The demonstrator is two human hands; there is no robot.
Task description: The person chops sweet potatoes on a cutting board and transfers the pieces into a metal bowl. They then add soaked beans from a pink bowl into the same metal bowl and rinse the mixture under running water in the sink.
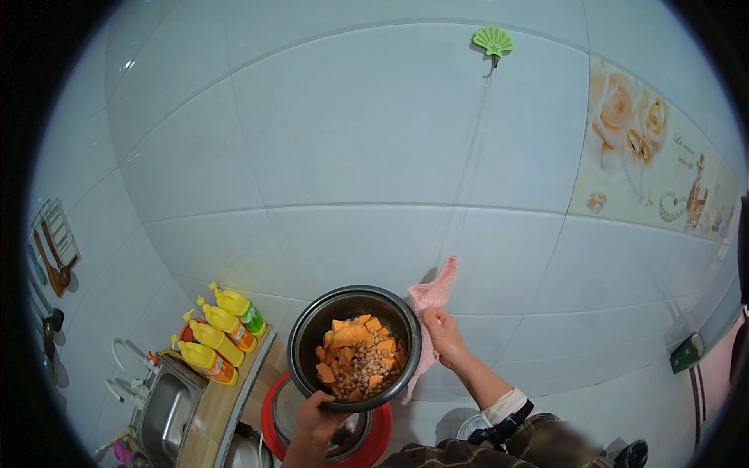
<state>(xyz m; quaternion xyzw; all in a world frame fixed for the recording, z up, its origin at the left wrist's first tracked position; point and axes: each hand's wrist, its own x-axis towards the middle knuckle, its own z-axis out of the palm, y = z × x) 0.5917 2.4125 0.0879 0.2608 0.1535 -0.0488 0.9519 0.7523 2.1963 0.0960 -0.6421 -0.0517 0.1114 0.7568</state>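
Observation:
A round dark metal pot (pixel 309 347) is held up at the lower middle of the head view. Inside lie orange chunks (pixel 349 337) that look like pumpkin or sweet potato, along with small brown beans or peanuts (pixel 367 370). My left hand (pixel 314 421) is closed on the pot's near rim, its fingers partly hidden beneath. To the right of the pot, my right hand (pixel 445 337) pinches a pink knitted cloth (pixel 434 293). That cloth hangs against the tiled wall, and part of it passes behind the hand and the pot's edge.
A green shell-shaped hook (pixel 492 41) is fixed high on the wall, with a thin cord running down. Yellow pump bottles (pixel 211 360) line the wooden counter (pixel 204 425) at left, beside a steel sink (pixel 168 409). Beneath the pot stands a red round basin or stool (pixel 380 437).

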